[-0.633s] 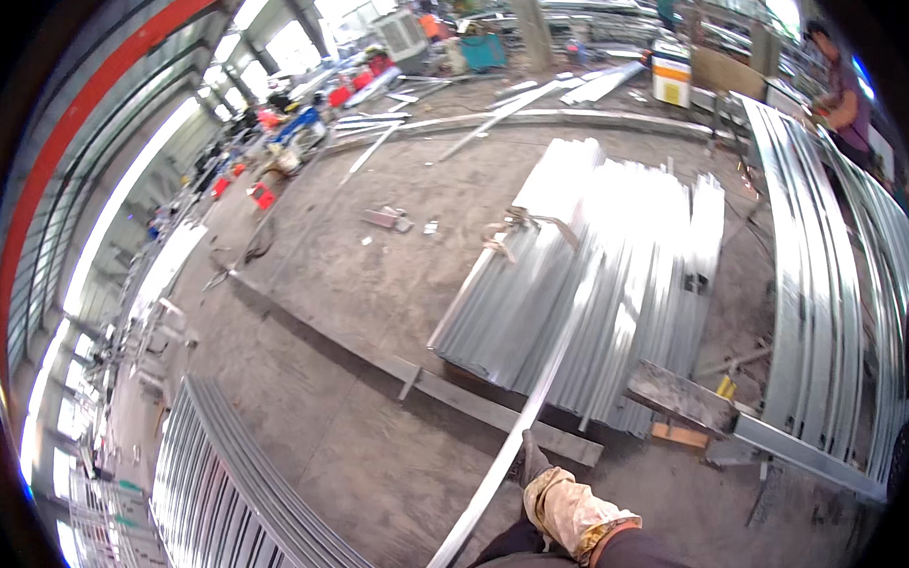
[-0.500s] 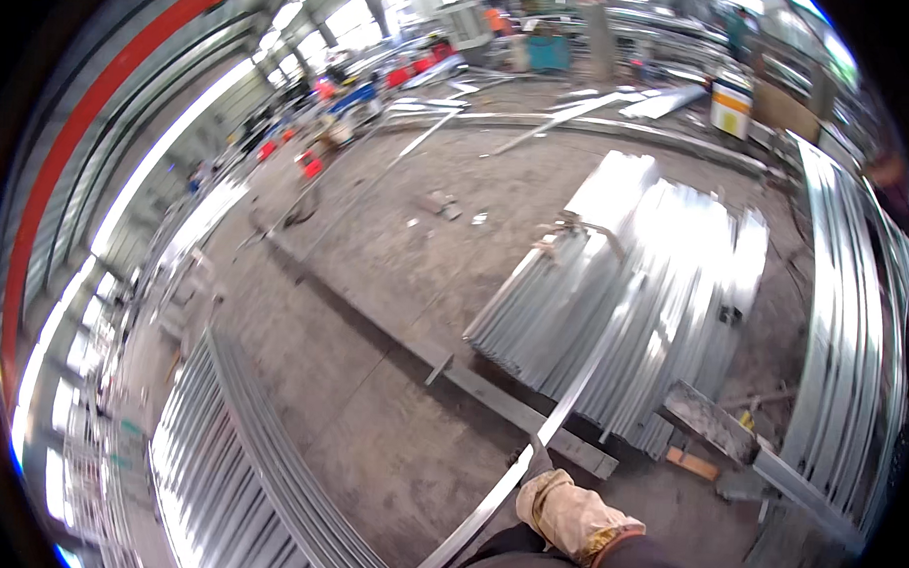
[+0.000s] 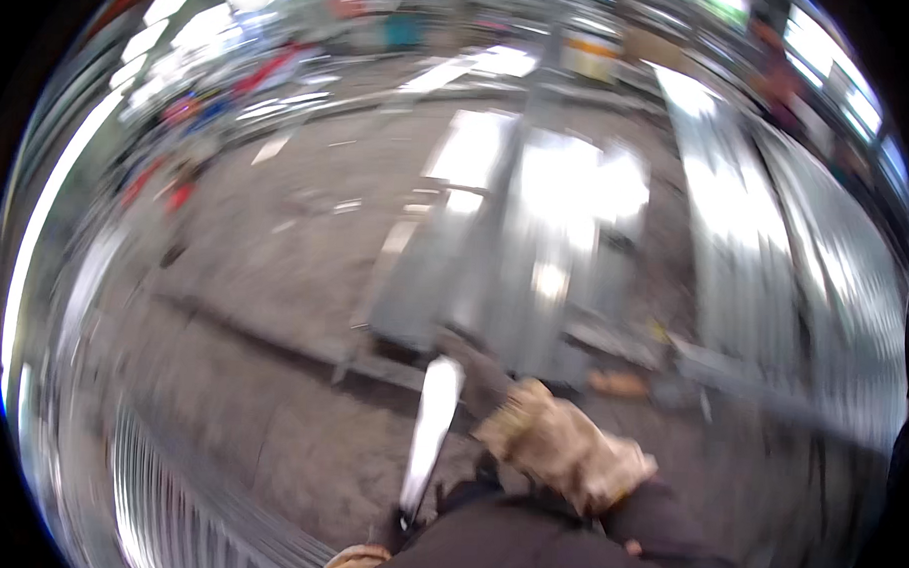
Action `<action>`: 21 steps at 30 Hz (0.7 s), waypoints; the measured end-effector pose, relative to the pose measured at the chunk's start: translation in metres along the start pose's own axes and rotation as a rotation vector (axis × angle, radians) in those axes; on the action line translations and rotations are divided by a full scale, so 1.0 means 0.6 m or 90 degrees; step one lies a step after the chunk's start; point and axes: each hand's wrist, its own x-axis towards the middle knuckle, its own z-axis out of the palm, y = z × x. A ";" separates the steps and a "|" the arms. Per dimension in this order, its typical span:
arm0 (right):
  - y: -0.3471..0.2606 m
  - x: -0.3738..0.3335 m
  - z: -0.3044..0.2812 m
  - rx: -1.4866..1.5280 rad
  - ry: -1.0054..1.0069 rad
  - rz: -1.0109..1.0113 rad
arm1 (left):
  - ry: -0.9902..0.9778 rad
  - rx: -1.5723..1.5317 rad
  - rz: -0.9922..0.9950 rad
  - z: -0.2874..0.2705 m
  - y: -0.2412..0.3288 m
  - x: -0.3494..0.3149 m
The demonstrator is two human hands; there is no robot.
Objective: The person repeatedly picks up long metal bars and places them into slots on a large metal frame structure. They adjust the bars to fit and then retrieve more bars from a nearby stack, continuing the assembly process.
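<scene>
A long, pale metal bar (image 3: pixel 432 428) slants up from my body, its near part shining white. My right hand (image 3: pixel 478 377), in a dark glove with a tan cuff or sleeve guard, is closed around it in front of me. At the bar's near end, low in the picture, is my left hand (image 3: pixel 398 528), dark-gloved and closed on it; blur hides its fingers. Beyond my right hand a darker strip runs over a stack of metal profiles (image 3: pixel 551 237); it looks like the same bar, though motion smears it.
Ribbed metal lengths (image 3: pixel 181 505) lie at lower left. More long profiles (image 3: pixel 727 223) are stacked at right. A low beam (image 3: pixel 262 342) crosses the floor. An orange-brown block (image 3: pixel 618 383) lies right of my forearm. A white and yellow container (image 3: pixel 591 56) stands at the back.
The view has swung right, so the stacks have shifted left in it. The bar has come up more steeply, and my left hand now shows at its near end.
</scene>
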 end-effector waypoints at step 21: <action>-0.263 -1.340 -0.359 -0.292 1.109 -0.621 | -0.587 0.100 0.685 0.492 1.067 0.121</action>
